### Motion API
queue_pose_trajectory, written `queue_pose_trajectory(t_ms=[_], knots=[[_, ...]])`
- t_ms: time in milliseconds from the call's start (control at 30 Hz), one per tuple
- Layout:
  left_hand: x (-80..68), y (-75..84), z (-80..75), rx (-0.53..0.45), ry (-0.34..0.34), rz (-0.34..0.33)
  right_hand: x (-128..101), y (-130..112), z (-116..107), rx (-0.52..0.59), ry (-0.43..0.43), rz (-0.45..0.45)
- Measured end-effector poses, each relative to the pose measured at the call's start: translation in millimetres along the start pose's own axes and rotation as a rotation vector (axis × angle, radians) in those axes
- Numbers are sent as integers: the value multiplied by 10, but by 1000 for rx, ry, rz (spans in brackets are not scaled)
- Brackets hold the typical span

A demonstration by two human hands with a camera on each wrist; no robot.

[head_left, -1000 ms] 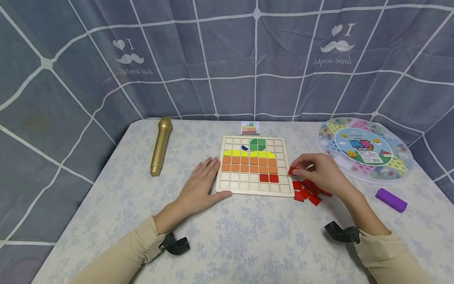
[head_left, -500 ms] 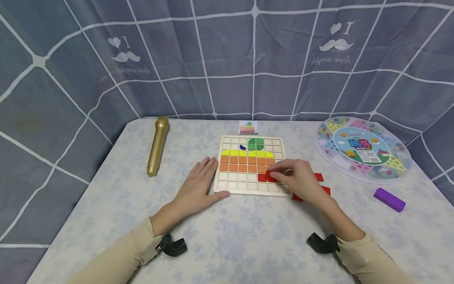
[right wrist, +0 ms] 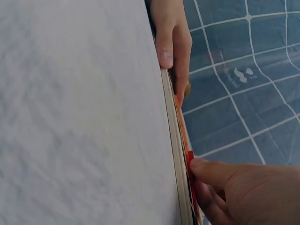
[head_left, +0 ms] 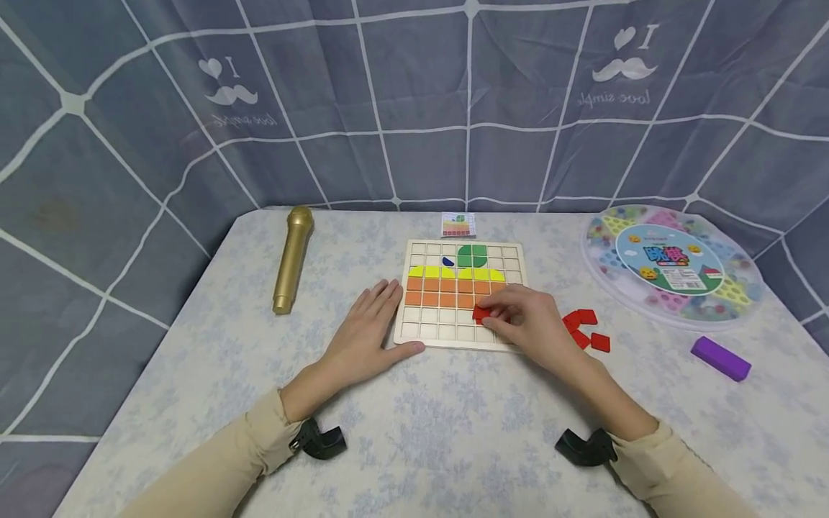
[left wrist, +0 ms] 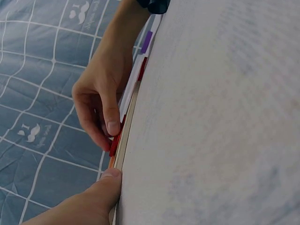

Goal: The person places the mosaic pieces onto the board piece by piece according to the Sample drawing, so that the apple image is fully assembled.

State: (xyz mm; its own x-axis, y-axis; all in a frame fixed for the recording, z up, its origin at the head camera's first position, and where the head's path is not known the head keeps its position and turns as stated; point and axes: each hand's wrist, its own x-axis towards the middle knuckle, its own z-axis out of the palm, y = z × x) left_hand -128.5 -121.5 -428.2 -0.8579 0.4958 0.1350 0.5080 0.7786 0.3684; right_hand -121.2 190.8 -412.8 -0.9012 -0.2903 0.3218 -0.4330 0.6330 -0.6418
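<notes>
Tile (head_left: 480, 313), flat red, pinched by right hand (head_left: 531, 324); left hand (head_left: 364, 334), thumb spread, touches board (head_left: 447, 333) edge; bare cells (head_left: 429, 315) left of tile.

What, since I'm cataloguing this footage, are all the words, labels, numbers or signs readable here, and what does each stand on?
"I" (beside a heart) and "love simple": curtain, printed twice, mirrored.
"跳棋", apparently: label on the round box.
The label's smaller print: too small to read.
Small card: no legible text.
No numbers are legible.
</notes>
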Motion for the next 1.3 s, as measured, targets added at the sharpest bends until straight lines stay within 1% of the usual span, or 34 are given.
queue_pose_trajectory(t_ms=[200, 333, 533, 667, 767, 933, 1033, 1233, 1300], knots=[[19, 25, -11, 12, -1, 16, -27, -57, 41, -29, -3, -46], [23, 35, -17, 13, -5, 6, -20, -101, 72, -62, -12, -80], [20, 32, -24, 10, -6, 0, -15, -133, 95, -105, -37, -162], [21, 27, -20, 10, -6, -4, -19, -124, 99, -116, -38, -206], [29, 39, -23, 11, -9, -7, -25, -107, 81, -117, -27, -209], [42, 64, -31, 8, -2, 9, -38, -96, 48, -111, -18, -233], [37, 60, -28, 9, -2, 9, -35, -104, 55, -122, -34, -256], [25, 35, -25, 11, -23, -17, -20, -116, 78, -178, -75, -288], [21, 33, -25, 12, -18, -14, -16, -112, 77, -167, -79, -293]])
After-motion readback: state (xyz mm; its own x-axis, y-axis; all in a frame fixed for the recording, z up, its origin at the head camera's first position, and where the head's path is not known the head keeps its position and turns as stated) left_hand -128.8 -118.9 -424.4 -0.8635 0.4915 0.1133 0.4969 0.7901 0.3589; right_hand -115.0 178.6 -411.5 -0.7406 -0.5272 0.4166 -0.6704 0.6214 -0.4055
